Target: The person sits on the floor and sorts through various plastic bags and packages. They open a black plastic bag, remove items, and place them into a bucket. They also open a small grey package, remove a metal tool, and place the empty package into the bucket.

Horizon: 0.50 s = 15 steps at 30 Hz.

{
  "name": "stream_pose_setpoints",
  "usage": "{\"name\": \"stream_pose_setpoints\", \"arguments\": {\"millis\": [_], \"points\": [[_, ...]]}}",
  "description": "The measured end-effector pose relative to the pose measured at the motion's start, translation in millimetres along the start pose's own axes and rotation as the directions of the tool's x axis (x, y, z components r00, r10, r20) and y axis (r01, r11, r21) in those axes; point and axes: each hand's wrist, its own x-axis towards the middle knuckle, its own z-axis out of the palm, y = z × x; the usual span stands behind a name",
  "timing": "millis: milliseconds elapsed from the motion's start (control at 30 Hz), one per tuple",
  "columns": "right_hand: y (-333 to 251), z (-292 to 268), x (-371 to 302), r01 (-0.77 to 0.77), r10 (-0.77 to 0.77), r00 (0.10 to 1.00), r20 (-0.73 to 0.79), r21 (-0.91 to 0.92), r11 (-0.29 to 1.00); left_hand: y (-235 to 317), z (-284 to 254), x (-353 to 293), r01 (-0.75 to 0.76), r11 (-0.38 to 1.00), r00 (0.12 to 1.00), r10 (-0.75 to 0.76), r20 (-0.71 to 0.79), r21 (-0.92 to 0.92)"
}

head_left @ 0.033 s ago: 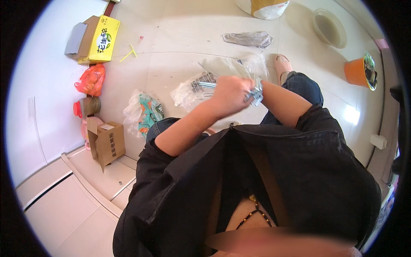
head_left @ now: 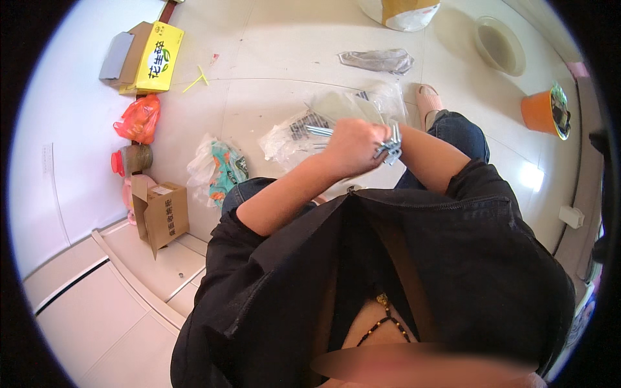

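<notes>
In the head view, a loose bundle of slim, silvery metal rods with chunky angular ends (head_left: 391,150) is held in front of the body, above the floor. The rods can be judged stiff, hard and not easily broken, moderately heavy as a bunch, and smooth enough to slide against one another. They are best grasped around the middle of the shafts, where several can be gathered at once, with the angular ends left free.

The left hand (head_left: 357,145) is closed in a fist around the bundle; the thin shafts protrude to the left of the grip and the angular ends to its right. The right forearm (head_left: 436,154) is brought in from the right, but the right hand is hidden behind the left, so whether it is open or closed cannot be told.

Beyond the grip and to its left, a crumpled white plastic bag with dark print (head_left: 283,141) is seen on the floor; farther left, a teal-and-orange patterned plastic bag (head_left: 228,171) is seen.
</notes>
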Motion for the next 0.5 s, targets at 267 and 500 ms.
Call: {"name": "stream_pose_setpoints", "arguments": {"millis": [267,500], "points": [[4.3,7.8,-2.2,-0.011,0.014,0.998,0.063,-0.049,0.999,-6.7,10.5,-0.8,0.036,0.999,0.999,-0.035,0.032,-0.016],[2.7,8.3,19.7,0.004,-0.002,0.999,0.048,-0.055,0.998,-18.3,6.1,-0.9,0.130,0.973,0.989,-0.142,-0.047,-0.190]]}}
